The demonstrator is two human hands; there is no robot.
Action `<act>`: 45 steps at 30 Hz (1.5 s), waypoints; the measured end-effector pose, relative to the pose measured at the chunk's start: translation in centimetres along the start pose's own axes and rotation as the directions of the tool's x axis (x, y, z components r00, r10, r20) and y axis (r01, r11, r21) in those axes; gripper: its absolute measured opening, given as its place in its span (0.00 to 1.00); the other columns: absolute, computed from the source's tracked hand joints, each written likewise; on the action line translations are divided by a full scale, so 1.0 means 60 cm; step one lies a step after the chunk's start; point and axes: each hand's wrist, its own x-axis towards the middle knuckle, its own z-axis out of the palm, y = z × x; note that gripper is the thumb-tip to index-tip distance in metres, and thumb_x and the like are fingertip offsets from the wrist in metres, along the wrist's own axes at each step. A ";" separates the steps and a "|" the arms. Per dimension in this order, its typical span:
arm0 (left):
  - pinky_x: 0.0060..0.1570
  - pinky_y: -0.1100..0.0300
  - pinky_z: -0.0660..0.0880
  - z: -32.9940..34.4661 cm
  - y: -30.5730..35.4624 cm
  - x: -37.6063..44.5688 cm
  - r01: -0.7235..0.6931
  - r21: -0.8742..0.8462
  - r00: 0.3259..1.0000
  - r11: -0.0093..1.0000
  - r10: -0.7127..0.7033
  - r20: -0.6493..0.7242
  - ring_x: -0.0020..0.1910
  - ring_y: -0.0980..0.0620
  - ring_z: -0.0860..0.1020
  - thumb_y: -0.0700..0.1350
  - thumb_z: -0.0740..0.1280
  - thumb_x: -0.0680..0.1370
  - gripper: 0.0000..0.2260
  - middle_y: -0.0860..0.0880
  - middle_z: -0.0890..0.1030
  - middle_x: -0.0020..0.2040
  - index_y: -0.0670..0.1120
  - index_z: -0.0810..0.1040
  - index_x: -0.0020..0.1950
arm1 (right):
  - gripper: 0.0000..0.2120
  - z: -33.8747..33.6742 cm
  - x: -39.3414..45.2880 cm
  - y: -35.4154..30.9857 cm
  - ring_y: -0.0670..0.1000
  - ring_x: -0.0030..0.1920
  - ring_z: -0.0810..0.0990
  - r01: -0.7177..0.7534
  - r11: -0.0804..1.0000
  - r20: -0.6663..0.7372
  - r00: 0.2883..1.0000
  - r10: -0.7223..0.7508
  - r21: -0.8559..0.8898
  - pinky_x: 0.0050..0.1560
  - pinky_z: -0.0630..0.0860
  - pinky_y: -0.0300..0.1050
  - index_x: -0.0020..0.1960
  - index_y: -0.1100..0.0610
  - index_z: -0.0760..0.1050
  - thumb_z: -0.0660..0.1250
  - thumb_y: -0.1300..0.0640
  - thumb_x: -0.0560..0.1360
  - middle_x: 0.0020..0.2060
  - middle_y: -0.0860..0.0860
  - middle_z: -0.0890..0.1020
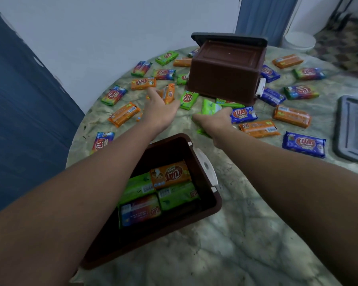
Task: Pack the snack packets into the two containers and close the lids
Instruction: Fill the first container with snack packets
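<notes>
An open brown container (210, 195) sits near me with several snack packets (170, 175) lying inside. A second brown container (223, 73) stands upside down at the far side, resting on a dark lid (227, 38). Many orange, green, blue and rainbow packets are scattered over the round table (246, 234). My left hand (159, 112) reaches out and grips an orange packet (168, 93) lifted on edge. My right hand (213, 122) holds a green packet (209, 107), with another green packet partly hidden beneath it.
A grey lid (353, 129) lies flat at the table's right edge. A blue packet (304, 143) and orange packets (258, 129) lie to the right of my right hand. A blue cloth hangs at the left, and a white bucket (300, 41) stands on the floor behind.
</notes>
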 end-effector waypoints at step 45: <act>0.64 0.47 0.71 -0.065 -0.282 -0.281 -0.280 0.593 0.948 0.755 0.121 0.294 0.65 0.45 0.66 0.55 0.77 0.69 0.31 0.48 0.69 0.63 0.53 0.71 0.70 | 0.30 0.053 -0.160 0.138 0.55 0.64 0.75 0.706 -0.427 0.826 0.489 -0.282 -0.564 0.69 0.64 0.53 0.73 0.40 0.66 0.71 0.45 0.73 0.65 0.51 0.76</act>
